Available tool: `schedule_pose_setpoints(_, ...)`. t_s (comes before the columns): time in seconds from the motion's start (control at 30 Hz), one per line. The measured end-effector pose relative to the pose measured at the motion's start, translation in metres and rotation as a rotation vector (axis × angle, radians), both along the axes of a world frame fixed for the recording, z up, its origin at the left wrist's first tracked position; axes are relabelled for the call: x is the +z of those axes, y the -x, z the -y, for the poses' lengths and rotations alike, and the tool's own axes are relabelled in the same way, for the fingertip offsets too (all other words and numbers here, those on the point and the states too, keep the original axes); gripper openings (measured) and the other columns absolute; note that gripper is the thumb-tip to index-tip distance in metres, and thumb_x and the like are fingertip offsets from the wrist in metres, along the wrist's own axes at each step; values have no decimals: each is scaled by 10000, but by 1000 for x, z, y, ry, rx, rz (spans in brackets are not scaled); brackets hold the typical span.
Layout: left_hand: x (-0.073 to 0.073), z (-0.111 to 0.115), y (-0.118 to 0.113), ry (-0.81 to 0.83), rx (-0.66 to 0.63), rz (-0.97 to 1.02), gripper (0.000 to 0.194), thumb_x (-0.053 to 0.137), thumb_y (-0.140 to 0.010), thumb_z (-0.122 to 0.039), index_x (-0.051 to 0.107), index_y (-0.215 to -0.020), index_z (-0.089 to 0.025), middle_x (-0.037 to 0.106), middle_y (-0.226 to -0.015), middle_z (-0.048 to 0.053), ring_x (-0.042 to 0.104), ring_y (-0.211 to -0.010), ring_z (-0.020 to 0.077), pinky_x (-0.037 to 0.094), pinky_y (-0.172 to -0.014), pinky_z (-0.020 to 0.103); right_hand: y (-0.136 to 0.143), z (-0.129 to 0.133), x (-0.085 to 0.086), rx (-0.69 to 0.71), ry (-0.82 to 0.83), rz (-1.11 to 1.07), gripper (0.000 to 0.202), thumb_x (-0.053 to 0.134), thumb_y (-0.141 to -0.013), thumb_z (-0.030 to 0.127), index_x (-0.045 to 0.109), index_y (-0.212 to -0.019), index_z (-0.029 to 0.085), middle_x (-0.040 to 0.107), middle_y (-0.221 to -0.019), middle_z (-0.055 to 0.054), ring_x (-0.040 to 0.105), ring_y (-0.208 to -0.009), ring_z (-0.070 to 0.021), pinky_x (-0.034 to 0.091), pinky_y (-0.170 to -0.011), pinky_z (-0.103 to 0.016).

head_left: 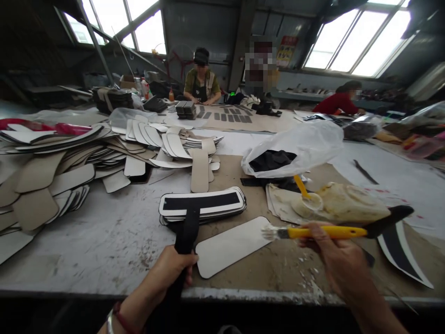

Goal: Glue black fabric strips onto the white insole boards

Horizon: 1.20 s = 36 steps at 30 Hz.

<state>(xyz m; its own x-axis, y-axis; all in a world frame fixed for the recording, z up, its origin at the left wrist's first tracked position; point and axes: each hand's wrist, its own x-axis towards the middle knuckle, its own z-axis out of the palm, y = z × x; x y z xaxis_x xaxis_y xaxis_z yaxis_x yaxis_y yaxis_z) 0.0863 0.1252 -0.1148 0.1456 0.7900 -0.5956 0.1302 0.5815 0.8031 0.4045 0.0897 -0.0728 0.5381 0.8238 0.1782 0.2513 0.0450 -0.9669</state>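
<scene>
Pale, round-cornered flat panels (36,208) lie heaped at left; the left hand (172,265) grips a flat black strap (187,229) beside a white oblong panel (229,250), near centre, its right end under the yellow-handled paintbrush (296,233) held in the right hand (342,260).

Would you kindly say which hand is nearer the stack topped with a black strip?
Left hand: just in front of the stack. The right hand, holding the brush, is well to its right.
</scene>
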Motion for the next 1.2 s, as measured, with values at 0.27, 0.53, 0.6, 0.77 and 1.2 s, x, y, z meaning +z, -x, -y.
schedule_pose_setpoints(0.27, 1, 1, 6, -7, -32, 59, 233, 612, -612, -309, 497, -687, -120, 475, -454, -23, 457, -408, 116, 366, -440, 241, 122, -2, -40, 362, 162, -210, 431, 582, -754, 503, 560, -899, 98, 584, -751, -63, 570, -631, -143, 495, -631, -273)
schedule_pose_setpoints(0.53, -5, 3, 9, -33, -41, 73, 238, 608, -596, -323, 474, -643, -132, 458, -445, -28, 449, -406, 118, 365, -435, 244, 71, -12, -34, 141, 106, 323, 432, 515, -785, 526, 595, -899, 116, 600, -663, -67, 593, -607, -176, 484, -604, -284)
schedule_pose_setpoints(0.6, -6, 3, 9, -46, -44, 67, 252, 608, -601, -345, 478, -635, -132, 459, -442, -26, 449, -404, 121, 370, -436, 249, 56, -15, -33, 70, 58, 476, 398, 489, -815, 499, 600, -891, 124, 602, -676, -66, 586, -596, -167, 473, -589, -281)
schedule_pose_setpoints(0.77, -6, 5, 7, -97, -38, 44, 279, 590, -600, -373, 452, -561, -133, 445, -409, -19, 423, -375, 107, 340, -422, 232, 34, -22, -23, 7, -148, 832, 260, 461, -869, 364, 577, -818, 137, 592, -764, -65, 570, -662, -143, 450, -642, -265)
schedule_pose_setpoints(1.2, -12, 18, 4, -85, 20, 85, 329, 591, -578, -441, 432, -610, -155, 418, -363, -36, 381, -327, 108, 280, -379, 224, 93, 10, -33, 415, -308, 868, 134, 457, -840, 95, 509, -946, 159, 540, -855, -64, 548, -829, -129, 472, -736, -241)
